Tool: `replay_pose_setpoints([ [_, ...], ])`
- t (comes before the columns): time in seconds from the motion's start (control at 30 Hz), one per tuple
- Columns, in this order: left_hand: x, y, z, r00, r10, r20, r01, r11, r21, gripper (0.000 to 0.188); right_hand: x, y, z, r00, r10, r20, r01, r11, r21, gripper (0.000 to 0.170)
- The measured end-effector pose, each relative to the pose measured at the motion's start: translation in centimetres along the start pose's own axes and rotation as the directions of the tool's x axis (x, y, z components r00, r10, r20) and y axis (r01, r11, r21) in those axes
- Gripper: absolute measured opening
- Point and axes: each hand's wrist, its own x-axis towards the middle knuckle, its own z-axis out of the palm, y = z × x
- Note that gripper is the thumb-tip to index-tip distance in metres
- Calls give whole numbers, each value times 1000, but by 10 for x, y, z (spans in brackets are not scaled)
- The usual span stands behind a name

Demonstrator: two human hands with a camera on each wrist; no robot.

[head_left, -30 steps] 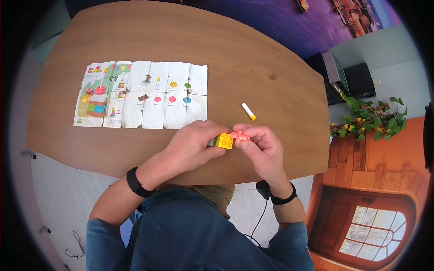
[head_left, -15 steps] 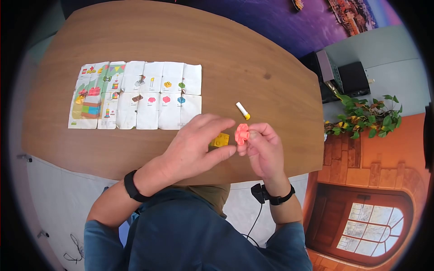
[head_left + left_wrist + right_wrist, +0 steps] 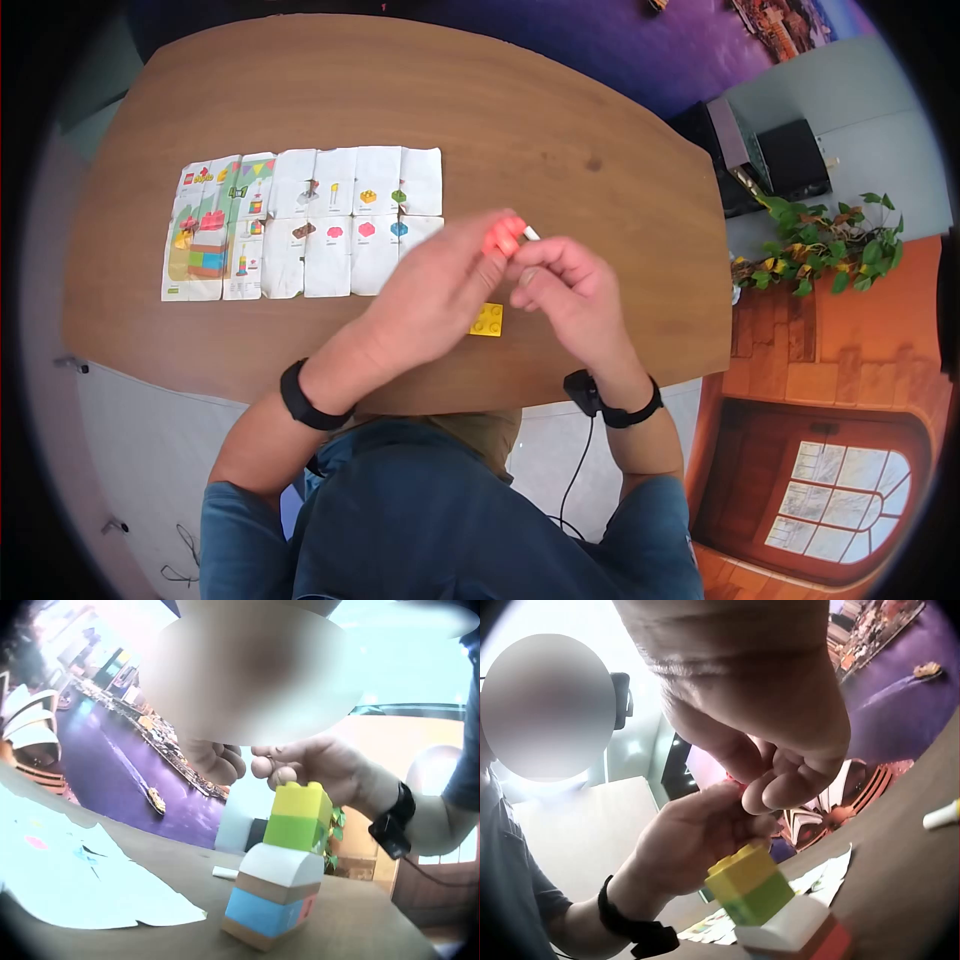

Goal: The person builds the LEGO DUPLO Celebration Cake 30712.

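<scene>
My left hand (image 3: 425,290) pinches a pink flower-shaped toy piece (image 3: 503,236) between fingers and thumb. Beside it my right hand (image 3: 580,300) has its fingers curled, with fingertips right by the left thumb and no object visible in them. Under the hands stands a stack of toy bricks, its yellow brick (image 3: 488,320) uppermost. The left wrist view shows a green brick (image 3: 292,832) below that, then a white rounded piece (image 3: 283,864), brown plates and a blue brick (image 3: 259,911). In the right wrist view, only a bit of the pink piece (image 3: 732,780) shows between the hands.
An unfolded instruction sheet (image 3: 300,270) with printed brick pictures lies left on the wooden table (image 3: 300,90). A white candle piece (image 3: 531,233) lies behind the hands, partly covered; its yellow end (image 3: 958,810) shows in the right wrist view. A plant (image 3: 835,245) is beyond the right edge.
The pink flower piece has passed from my right hand to my left and moved up. My left hand has let go of the brick stack, which stands on the table.
</scene>
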Motion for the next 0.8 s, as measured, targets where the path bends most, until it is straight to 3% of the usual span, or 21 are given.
replay_pose_setpoints([
  [0.03, 3, -2, -5, 1000, -3, 11, 3, 1000, 4, 36, 2, 1, -4, 996, -84, -22, 83, 996, -21, 18],
  [0.1, 8, -7, -18, 965, -231, 121, 259, 900, -350, 37, 4, -9, -14, 995, -87, -53, 84, 995, -61, 19],
  [0.13, 8, -7, -25, 964, -230, 132, 262, 903, -341, 37, 3, -12, -19, 993, -87, -75, 79, 991, -109, 20],
  [0.2, 9, -4, -41, 862, -370, 347, 503, 719, -481, 38, 0, -10, -26, 992, -89, -87, 78, 989, -123, 24],
  [0.27, 5, 6, -49, 815, -429, 388, 571, 708, -416, 39, -11, -10, -27, 981, -192, 1, 183, 934, -306, 29],
  [0.3, 1, 10, -51, 798, -396, 454, 574, 727, -375, 41, -18, -13, -25, 973, -220, 66, 228, 898, -377, 35],
  [0.33, -5, 14, -54, 775, -364, 517, 574, 747, -336, 44, -28, -12, -21, 973, -223, 65, 231, 901, -368, 35],
  [0.37, -14, 18, -56, 751, -322, 576, 567, 761, -315, 56, -38, -9, -16, 952, -269, 146, 304, 890, -341, 37],
  [0.4, -20, 28, -56, 749, -329, 575, 570, 763, -306, 56, -47, -6, -11, 922, -314, 227, 374, 875, -307, 39],
  [0.47, -30, 46, -56, 553, -346, 758, 685, 706, -178, 67, -60, 6, 1, 877, -382, 293, 444, 876, -187, 40],
  [0.5, -36, 47, -53, 550, -353, 757, 686, 707, -169, 67, -67, 12, 6, 822, -448, 350, 500, 863, -71, 41],
  [0.57, -44, 42, -46, 470, -281, 837, 783, 571, -248, 77, -78, 20, 13, 825, -427, 370, 438, 897, 61, 44],
  [0.6, -46, 36, -43, 469, -279, 838, 781, 575, -245, 77, -80, 23, 15, 827, -431, 361, 421, 900, 110, 45],
  [0.67, -47, 25, -38, 468, -128, 875, 778, 529, -339, 83, -74, 22, 16, 806, -470, 359, 459, 880, 121, 45],
  [0.8, -47, 23, -30, 408, -119, 905, 838, 441, -320, 84, -79, 25, 15, 790, -462, 403, 453, 883, 124, 45],
])
